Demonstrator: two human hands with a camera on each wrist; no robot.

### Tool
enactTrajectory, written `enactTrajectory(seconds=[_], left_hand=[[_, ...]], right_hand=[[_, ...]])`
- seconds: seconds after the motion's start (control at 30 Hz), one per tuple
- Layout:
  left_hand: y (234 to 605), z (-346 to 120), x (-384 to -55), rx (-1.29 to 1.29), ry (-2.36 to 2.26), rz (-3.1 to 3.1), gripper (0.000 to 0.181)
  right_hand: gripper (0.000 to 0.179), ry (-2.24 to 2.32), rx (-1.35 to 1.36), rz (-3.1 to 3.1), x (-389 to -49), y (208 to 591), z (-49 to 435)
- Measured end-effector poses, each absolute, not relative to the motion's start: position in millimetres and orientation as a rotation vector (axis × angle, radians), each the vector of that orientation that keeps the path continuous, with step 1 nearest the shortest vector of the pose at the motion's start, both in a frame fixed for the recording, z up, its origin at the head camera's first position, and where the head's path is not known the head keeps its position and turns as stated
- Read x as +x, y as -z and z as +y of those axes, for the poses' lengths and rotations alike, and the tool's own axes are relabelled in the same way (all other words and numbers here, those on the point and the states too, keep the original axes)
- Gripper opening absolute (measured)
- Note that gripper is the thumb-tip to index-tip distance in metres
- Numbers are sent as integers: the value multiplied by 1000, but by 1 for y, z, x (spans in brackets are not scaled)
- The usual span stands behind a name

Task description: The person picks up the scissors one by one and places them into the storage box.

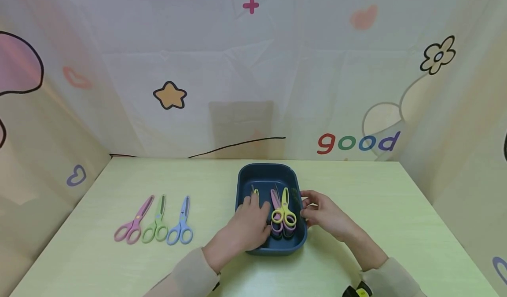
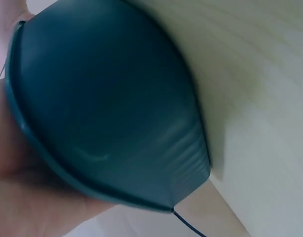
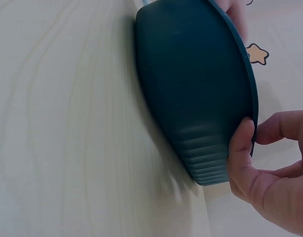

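Observation:
A dark blue plastic bin (image 1: pixel 242 176) stands on the table. Inside its right half, yellow-handled scissors (image 1: pixel 285 209) lie over purple-handled scissors (image 1: pixel 273 194), with dark handles under them. My left hand (image 1: pixel 249 222) reaches over the bin's left wall, fingers down inside. Just beyond its fingertips shows the tip of another pair of scissors (image 1: pixel 255 192); the rest is hidden under the hand, and I cannot tell whether the fingers grip it. My right hand (image 3: pixel 275 173) pinches the bin's right rim between thumb and fingers.
Left of the bin, pink scissors (image 1: pixel 134 222), green scissors (image 1: pixel 159 222) and blue scissors (image 1: pixel 183 222) lie side by side, blades pointing away. A printed curtain (image 1: pixel 178 125) hangs behind the table (image 1: pixel 79 253) and along both sides.

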State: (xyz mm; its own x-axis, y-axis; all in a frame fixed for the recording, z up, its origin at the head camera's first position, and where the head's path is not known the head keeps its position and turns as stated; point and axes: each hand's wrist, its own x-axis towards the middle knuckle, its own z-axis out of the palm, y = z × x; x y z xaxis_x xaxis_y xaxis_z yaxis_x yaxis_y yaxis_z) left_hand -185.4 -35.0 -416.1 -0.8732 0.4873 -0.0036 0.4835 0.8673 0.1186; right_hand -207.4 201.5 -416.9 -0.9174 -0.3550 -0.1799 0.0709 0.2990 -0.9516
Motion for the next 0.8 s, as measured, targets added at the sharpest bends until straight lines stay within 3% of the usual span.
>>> enactTrajectory(seconds=[0.23, 0.8], left_hand=[[409, -52, -184, 934, -387, 3119, 41], [407, -101, -180, 711, -672, 3298, 22]], right_hand=[[60, 1647, -248, 2221, -207, 416, 201], [58, 1657, -246, 2207, -207, 417, 200]])
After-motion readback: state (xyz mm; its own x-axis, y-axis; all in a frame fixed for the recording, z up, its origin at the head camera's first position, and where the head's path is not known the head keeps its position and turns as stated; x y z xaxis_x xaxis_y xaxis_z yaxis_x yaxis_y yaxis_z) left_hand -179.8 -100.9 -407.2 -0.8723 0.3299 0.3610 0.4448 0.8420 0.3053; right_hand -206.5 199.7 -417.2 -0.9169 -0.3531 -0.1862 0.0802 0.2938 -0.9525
